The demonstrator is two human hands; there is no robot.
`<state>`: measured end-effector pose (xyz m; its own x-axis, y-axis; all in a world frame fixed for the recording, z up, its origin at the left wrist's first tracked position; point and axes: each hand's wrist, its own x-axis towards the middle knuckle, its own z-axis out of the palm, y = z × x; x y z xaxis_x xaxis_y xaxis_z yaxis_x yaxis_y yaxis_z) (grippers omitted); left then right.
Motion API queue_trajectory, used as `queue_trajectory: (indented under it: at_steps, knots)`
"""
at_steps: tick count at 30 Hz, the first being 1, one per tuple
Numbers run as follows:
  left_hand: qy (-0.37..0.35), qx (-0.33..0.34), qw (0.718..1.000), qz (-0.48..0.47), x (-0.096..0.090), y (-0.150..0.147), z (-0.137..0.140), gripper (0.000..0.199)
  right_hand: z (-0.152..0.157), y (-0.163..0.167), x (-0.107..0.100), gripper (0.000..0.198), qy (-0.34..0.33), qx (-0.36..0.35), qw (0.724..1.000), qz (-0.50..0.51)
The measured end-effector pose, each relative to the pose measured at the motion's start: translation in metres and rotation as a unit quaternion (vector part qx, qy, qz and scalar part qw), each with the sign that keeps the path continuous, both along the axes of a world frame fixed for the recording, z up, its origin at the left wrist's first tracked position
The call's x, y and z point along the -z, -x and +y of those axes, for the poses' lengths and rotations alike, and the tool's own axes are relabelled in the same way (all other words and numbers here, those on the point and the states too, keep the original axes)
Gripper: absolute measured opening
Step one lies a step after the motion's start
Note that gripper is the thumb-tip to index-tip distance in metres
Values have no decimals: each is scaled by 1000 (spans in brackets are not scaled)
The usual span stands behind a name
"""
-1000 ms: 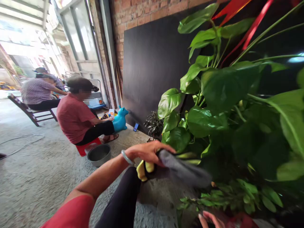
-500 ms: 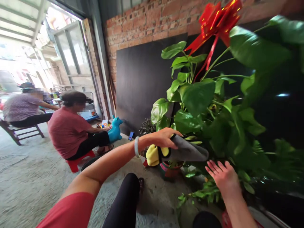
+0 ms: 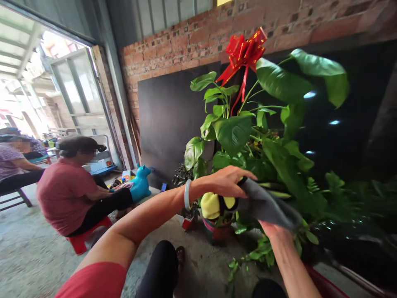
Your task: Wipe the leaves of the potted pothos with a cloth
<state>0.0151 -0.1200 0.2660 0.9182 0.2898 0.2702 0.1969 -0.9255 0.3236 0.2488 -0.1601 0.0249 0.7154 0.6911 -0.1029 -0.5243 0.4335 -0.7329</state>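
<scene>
My left hand (image 3: pixel 231 182), with a pale bracelet at its wrist, is closed on a soft grey fabric piece (image 3: pixel 266 203) edged in black. The fabric stretches from my fingers down to the right. A yellow fabric part (image 3: pixel 211 205) with black edging hangs below my left hand; whether it belongs to the same piece I cannot tell. My right hand (image 3: pixel 274 229) reaches up to the grey fabric's far end. Its fingers are hidden by the fabric.
A large leafy potted plant (image 3: pixel 232 134) with a red bow (image 3: pixel 245 51) stands ahead. To the left a person (image 3: pixel 66 186) sits on a red stool (image 3: pixel 80 242) beside a blue animal-shaped toy (image 3: pixel 141 184). Another person (image 3: pixel 15 163) sits behind.
My right hand has moved up and left to the grey fabric, and its fingers, seen spread before, are now covered. My left hand keeps its hold. The view has shifted right and up.
</scene>
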Motion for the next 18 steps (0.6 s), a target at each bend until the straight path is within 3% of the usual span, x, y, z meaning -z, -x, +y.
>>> queue_trajectory:
  at_steps: [3, 5, 8, 10, 11, 13, 15, 18]
  knots:
    - [-32, -37, 991, -127, -15, -12, -8, 66, 4, 23, -2, 17, 29, -16, 998, 49]
    - [-64, -79, 982, -161, -11, -21, -7, 70, 5, 36, -6, 22, 33, -31, 997, 63]
    - [-68, -103, 992, -7, 3, -23, 1, 66, 2, 43, -15, 29, 33, -43, 996, 71]
    - [-40, -69, 991, 104, 4, -14, 5, 60, -1, 41, -21, 22, 34, -46, 996, 74]
    - [-26, -48, 992, 115, 1, -10, 6, 59, -2, 40, -23, 18, 36, -47, 995, 77]
    - [-10, -30, 998, 55, -9, -5, 6, 59, -3, 38, -27, 17, 41, -46, 995, 83]
    - [-25, -56, 996, -59, -18, -11, 6, 61, -2, 40, -28, 23, 43, -39, 994, 90]
    - [-74, -115, 978, -157, -10, -33, 8, 67, -1, 46, -29, 27, 41, -27, 994, 94]
